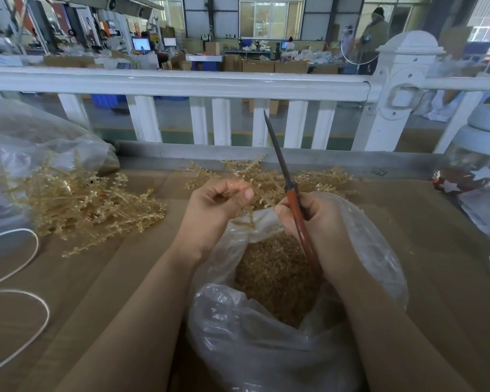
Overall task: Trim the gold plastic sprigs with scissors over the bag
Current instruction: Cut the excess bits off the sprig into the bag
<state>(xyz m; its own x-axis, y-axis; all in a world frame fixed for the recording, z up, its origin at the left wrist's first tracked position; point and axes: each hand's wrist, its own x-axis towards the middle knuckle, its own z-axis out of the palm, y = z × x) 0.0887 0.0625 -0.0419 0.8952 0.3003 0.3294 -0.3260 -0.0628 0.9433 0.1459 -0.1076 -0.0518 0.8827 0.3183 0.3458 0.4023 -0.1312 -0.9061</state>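
Note:
My left hand [214, 206] pinches a small gold plastic sprig [239, 198] between thumb and curled fingers, above the open mouth of a clear plastic bag [266, 343]. The bag holds a heap of gold trimmings [275, 275]. My right hand [317, 224] grips red-handled scissors [293, 199]. Their dark blades are together and point up and away from me. A pile of gold sprigs [79, 205] lies to the left on the brown cardboard, and another pile [269, 176] lies just beyond my hands.
A white railing [181, 83] runs across the far edge of the bench. A big clear bag [26, 142] lies at the far left, white cord [26, 278] loops at the near left, and a starred red ornament [464, 176] sits in plastic at right.

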